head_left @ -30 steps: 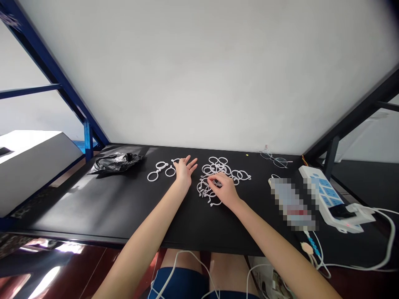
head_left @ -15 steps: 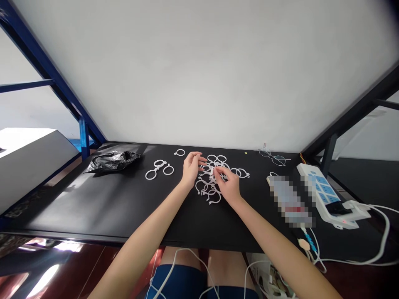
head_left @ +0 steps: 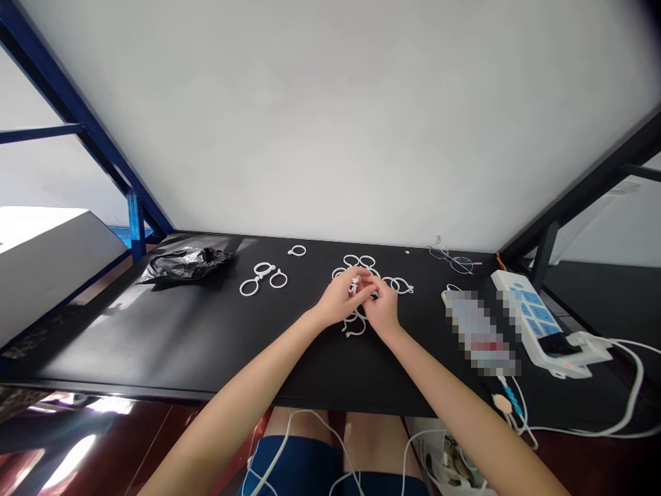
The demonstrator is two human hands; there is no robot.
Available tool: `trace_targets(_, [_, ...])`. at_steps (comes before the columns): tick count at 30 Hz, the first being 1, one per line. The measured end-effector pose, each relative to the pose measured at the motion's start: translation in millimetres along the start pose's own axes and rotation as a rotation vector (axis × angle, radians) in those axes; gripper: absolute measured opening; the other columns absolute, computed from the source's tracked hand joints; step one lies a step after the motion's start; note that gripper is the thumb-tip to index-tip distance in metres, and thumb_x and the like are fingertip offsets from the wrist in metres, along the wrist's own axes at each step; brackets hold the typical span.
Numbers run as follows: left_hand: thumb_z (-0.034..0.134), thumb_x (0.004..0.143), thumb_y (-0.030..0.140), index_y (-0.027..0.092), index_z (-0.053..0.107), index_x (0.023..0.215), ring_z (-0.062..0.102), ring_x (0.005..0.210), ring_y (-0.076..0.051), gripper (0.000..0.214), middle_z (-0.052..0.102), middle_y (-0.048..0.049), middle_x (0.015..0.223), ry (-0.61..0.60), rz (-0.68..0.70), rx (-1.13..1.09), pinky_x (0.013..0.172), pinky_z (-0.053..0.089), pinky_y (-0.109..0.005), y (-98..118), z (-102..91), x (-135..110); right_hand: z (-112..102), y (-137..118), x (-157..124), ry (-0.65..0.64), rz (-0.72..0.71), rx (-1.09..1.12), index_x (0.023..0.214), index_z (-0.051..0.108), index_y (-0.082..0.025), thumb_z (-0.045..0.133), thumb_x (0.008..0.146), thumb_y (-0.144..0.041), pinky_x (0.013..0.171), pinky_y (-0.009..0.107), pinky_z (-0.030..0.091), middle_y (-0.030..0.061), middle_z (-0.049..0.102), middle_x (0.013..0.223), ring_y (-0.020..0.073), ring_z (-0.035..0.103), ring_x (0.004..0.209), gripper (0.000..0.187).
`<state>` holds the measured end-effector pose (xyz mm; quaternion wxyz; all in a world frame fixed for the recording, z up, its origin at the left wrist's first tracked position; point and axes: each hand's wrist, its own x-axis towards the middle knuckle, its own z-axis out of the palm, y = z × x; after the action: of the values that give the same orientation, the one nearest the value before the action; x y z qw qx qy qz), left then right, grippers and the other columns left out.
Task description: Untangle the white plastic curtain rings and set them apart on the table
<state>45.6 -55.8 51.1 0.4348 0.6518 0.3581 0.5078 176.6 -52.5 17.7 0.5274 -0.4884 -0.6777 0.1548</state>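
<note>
White plastic ring (head_left: 355, 283) sits pinched between your left hand (head_left: 343, 301) and right hand (head_left: 381, 308), fingers of both curled closed on it, just above the heap of rings (head_left: 356, 322) at mid-table. Beyond and leftward on the black table (head_left: 170, 344) lie three separate rings (head_left: 263, 277), one lone ring (head_left: 297, 251) and a crumpled black bag (head_left: 183, 263); spectacles (head_left: 454, 260) rest far right.

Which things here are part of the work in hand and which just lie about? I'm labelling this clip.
In use: left hand, right hand, pile of white rings, set-aside rings.
Lying about: black bag, glasses, power strip.
</note>
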Motion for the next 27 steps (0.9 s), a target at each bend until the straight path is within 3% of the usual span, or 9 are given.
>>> trace_targets(7, [0.053,0.089,0.033,0.024,0.070,0.091,0.063,0.087,-0.021,0.019,0.069,-0.0058,0.090,0.040,0.078,0.099,0.087,0.048,-0.032,-2,-3.8,3,4,0,0,0.041,-0.070,-0.034,0.079,0.064,-0.022,0.058,0.085,-0.030,0.071,0.036,0.053,0.0045,0.069,0.076,0.0213,0.066,0.074,0.012])
trace_targets(17, [0.069,0.077,0.025,0.023,0.071,0.080,0.061,0.103,-0.026,0.004,0.071,-0.0065,0.092,0.063,-0.026,-0.112,0.098,0.045,-0.037,1,-4.8,2,2,-5,0,0.044,-0.085,-0.033,0.079,0.064,-0.022,0.057,0.088,-0.034,0.074,0.038,0.053,0.0047,0.069,0.076,0.0211,0.064,0.074,0.017])
trace_targets(21, [0.069,0.078,0.023,0.023,0.069,0.083,0.061,0.106,-0.025,0.006,0.070,-0.0072,0.097,0.156,-0.079,-0.202,0.098,0.045,-0.034,-2,-3.7,1,0,-7,-1,0.035,-0.054,0.026,0.091,0.064,-0.021,0.049,0.092,-0.032,0.076,0.036,0.053,0.0063,0.070,0.086,0.0208,0.066,0.079,0.019])
trace_targets(23, [0.066,0.080,0.023,0.023,0.068,0.089,0.061,0.105,-0.024,0.010,0.068,-0.0070,0.103,0.167,-0.066,-0.134,0.095,0.047,-0.033,-5,-4.4,1,-3,-9,-2,0.052,-0.070,0.055,0.098,0.063,-0.022,0.044,0.094,-0.031,0.076,0.035,0.054,0.0069,0.070,0.091,0.0202,0.067,0.082,0.021])
trace_targets(27, [0.051,0.088,0.023,0.023,0.059,0.111,0.061,0.100,-0.021,0.024,0.064,-0.0062,0.112,-0.004,0.118,0.323,0.090,0.048,-0.035,-10,-9.4,0,-6,-16,0,0.064,-0.276,0.056,0.101,0.062,-0.023,0.057,0.088,-0.029,0.073,0.035,0.055,0.0043,0.068,0.088,0.0183,0.065,0.076,0.016])
